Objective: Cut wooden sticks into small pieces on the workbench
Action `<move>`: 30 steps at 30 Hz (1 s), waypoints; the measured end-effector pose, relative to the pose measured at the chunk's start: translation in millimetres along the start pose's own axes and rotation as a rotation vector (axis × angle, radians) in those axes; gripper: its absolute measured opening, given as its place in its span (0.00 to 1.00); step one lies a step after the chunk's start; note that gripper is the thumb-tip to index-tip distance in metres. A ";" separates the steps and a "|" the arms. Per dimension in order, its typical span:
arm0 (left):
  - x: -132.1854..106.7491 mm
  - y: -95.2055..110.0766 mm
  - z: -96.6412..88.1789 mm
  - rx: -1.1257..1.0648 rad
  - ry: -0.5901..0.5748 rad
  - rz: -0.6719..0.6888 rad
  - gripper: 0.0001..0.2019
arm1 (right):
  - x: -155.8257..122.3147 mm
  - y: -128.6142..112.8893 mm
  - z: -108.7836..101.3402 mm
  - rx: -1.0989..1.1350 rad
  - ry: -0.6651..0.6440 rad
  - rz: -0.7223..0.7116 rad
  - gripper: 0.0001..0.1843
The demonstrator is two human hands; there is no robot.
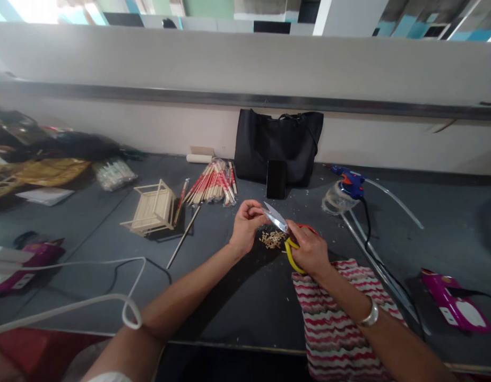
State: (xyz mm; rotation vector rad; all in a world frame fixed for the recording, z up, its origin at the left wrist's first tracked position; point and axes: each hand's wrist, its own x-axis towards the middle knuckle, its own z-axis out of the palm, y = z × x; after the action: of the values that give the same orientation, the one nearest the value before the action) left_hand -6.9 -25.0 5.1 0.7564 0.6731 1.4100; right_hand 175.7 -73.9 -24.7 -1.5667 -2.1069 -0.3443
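Note:
My right hand grips scissors by their yellow and orange handles, blades pointing up and left. My left hand is pinched near the blade tips; what its fingers hold is too small to make out. Below the blades lies a small pile of cut wooden bits on the grey table. To the left stand a small frame built of wooden sticks and a loose stick.
A bundle of red-wrapped chopsticks, a black bag with a phone leaning on it, a blue glue gun with clear glue sticks, a striped cloth, pink packets, a white cord, and clutter far left.

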 end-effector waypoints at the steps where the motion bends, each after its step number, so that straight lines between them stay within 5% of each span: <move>1: 0.1 -0.2 0.0 0.003 0.000 0.001 0.21 | 0.0 -0.1 0.3 0.000 0.000 0.002 0.26; 16: 4.0 -0.5 -4.3 0.082 -0.025 0.065 0.17 | 2.1 8.4 7.9 0.216 0.076 0.129 0.23; 22: 24.5 -5.4 -31.5 0.572 0.087 0.224 0.04 | 2.1 11.3 9.5 0.268 0.102 0.145 0.21; 25: 34.2 -8.3 -45.3 0.805 0.137 0.248 0.05 | 3.6 12.4 9.6 0.298 0.095 0.184 0.20; 30: 37.3 -9.5 -52.7 1.168 0.057 0.288 0.07 | 7.1 13.6 7.9 0.330 0.069 0.241 0.19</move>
State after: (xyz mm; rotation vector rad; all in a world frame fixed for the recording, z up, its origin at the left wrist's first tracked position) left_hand -40.9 15.5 -33.2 1.7695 1.5085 1.2055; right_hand 185.2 -60.2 -28.9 -1.5605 -1.7882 0.0317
